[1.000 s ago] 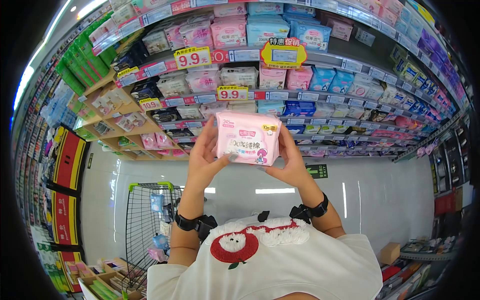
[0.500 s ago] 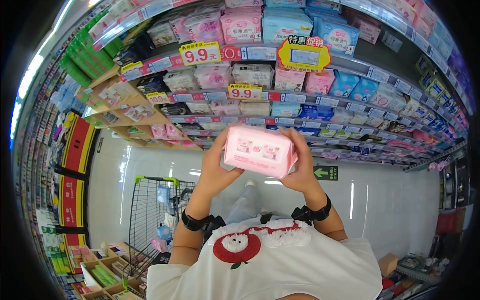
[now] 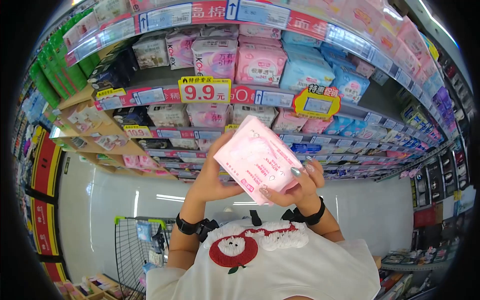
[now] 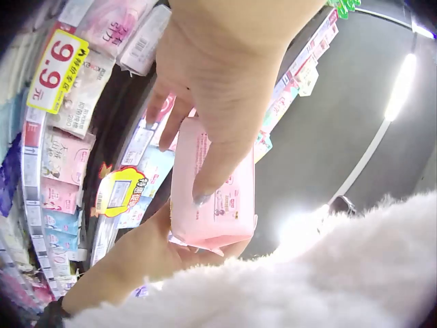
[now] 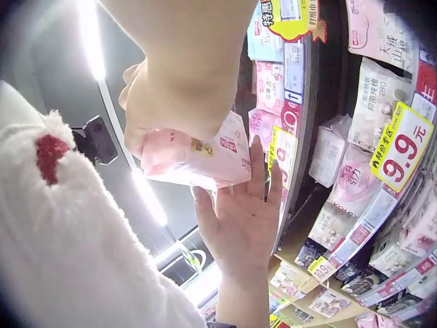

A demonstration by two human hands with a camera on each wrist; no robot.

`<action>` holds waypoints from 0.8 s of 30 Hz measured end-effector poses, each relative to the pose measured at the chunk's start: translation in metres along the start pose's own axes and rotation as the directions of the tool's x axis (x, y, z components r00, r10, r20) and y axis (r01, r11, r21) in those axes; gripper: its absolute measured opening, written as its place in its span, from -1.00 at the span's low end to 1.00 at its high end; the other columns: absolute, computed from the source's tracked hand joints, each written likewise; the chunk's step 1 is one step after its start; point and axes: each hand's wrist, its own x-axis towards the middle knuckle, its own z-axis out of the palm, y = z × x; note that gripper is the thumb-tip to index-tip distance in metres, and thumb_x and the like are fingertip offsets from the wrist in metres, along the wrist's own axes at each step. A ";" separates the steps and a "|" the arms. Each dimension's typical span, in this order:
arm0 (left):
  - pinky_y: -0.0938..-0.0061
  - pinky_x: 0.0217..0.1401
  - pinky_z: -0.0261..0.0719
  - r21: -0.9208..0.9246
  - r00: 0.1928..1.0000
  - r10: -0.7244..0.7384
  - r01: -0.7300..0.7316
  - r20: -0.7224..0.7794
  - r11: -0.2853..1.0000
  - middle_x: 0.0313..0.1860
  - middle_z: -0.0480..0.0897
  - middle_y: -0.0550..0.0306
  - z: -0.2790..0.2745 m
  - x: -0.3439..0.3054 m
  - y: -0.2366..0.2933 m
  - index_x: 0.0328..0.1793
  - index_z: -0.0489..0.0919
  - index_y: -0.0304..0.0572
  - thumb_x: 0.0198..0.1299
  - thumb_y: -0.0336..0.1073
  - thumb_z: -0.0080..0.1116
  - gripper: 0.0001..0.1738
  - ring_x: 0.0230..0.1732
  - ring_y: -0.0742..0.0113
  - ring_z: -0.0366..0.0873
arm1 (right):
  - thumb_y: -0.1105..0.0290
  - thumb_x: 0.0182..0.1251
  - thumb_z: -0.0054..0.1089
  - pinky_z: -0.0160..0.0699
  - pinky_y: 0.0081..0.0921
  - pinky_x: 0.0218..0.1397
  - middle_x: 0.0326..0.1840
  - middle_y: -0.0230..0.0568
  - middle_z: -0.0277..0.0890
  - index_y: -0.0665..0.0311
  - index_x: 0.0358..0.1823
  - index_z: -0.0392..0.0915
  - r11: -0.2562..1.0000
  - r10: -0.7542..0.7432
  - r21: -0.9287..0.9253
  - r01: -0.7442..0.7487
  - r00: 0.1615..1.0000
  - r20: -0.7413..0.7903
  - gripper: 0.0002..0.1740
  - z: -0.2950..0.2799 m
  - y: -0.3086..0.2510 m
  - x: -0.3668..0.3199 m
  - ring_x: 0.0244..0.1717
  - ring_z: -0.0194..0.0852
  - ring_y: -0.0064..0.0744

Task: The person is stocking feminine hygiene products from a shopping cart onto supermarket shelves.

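A pink soft pack of sanitary pads (image 3: 257, 157) is held tilted in front of the chest, its printed back toward the head camera. My right hand (image 3: 302, 187) grips its lower right end, fingers curled over the face. To the left, my left hand (image 3: 211, 175) supports the pack, its thumb by the lower edge and its fingers partly hidden behind. The right wrist view shows the left palm (image 5: 242, 225) spread, with straight fingers beside the pack's end. In the left wrist view, the left thumb overlaps the pack's side (image 4: 188, 171).
Shelves ahead hold several rows of pink, blue and white packs (image 3: 307, 70). A yellow 9.9 price sign (image 3: 205, 91) and a promotion tag (image 3: 315, 104) hang on a shelf edge. At the lower left stands a shopping cart (image 3: 131, 250) with goods inside.
The pack has turned over from its printed front, past a narrow side, to its back, and now slants. The right fingers have shifted over its face. The shelves appear closer.
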 end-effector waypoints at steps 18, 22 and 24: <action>0.28 0.23 0.33 0.155 0.982 0.157 -0.139 -0.107 0.978 0.20 0.42 -0.11 -0.035 0.095 -0.009 0.28 0.30 -0.30 -0.20 -0.33 0.42 -0.16 0.21 0.05 0.39 | 0.30 -0.11 0.39 0.41 -0.19 0.11 0.17 0.13 0.24 0.02 0.13 0.32 0.661 0.476 0.638 -0.396 0.878 0.051 -0.32 0.095 0.063 0.010 0.12 0.32 0.13; 0.38 0.13 0.46 0.286 0.975 0.153 -0.103 -0.159 0.953 0.14 0.43 -0.09 -0.026 0.122 -0.007 0.33 0.19 -0.36 -0.10 -0.48 0.32 -0.18 0.11 0.21 0.48 | 0.36 -0.02 0.31 0.37 -0.20 0.17 0.21 0.11 0.24 0.24 0.18 0.21 0.928 0.206 0.324 -0.184 0.978 -0.033 -0.31 0.103 0.099 0.059 0.20 0.29 0.09; 0.36 0.15 0.45 0.370 0.956 0.230 -0.148 -0.185 0.917 0.16 0.42 -0.09 -0.022 0.133 -0.006 0.33 0.20 -0.35 -0.09 -0.49 0.32 -0.19 0.12 0.21 0.47 | 0.40 -0.05 0.33 0.33 -0.24 0.19 0.19 0.11 0.29 0.24 0.18 0.24 0.883 0.301 0.371 -0.289 0.953 0.026 -0.30 0.103 0.107 0.067 0.20 0.30 0.07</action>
